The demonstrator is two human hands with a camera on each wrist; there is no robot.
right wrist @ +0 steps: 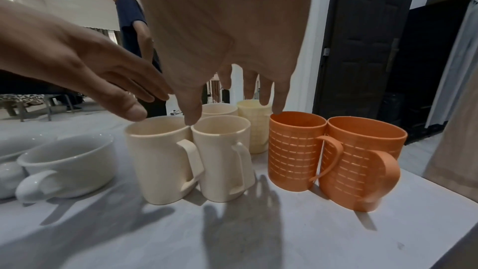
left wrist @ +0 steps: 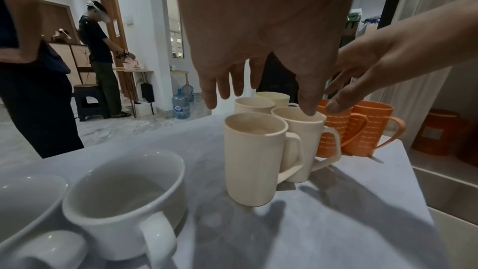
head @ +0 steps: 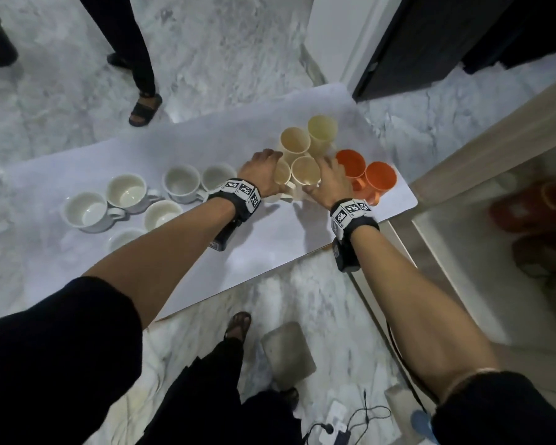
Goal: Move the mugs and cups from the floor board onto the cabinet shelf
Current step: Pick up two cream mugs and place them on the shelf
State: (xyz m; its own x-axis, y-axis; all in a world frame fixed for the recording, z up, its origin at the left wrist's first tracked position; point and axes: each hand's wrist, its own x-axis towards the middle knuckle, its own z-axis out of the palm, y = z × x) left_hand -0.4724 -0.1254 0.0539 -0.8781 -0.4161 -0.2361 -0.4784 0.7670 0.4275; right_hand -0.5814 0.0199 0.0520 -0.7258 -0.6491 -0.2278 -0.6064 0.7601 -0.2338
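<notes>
Several tall cream mugs (head: 305, 171) stand clustered on the white floor board (head: 270, 245), with two orange ribbed mugs (head: 381, 178) to their right. Several white ceramic cups (head: 126, 191) sit on the board's left part. My left hand (head: 264, 170) hovers open over the near-left cream mug (left wrist: 254, 156), fingers pointing down. My right hand (head: 329, 178) hovers open over the near-right cream mug (right wrist: 222, 156); its thumb (right wrist: 191, 118) hangs at the rim between the two near mugs and its little finger (right wrist: 278, 107) is just above the nearest orange mug (right wrist: 294, 150). Neither hand holds anything.
The cabinet shelf (head: 482, 284) lies low at the right, just past the board's edge, with blurred orange items on it. A person's sandalled foot (head: 145, 109) stands beyond the board. A dark door (head: 414, 43) is behind. Cables and a grey block lie by my feet.
</notes>
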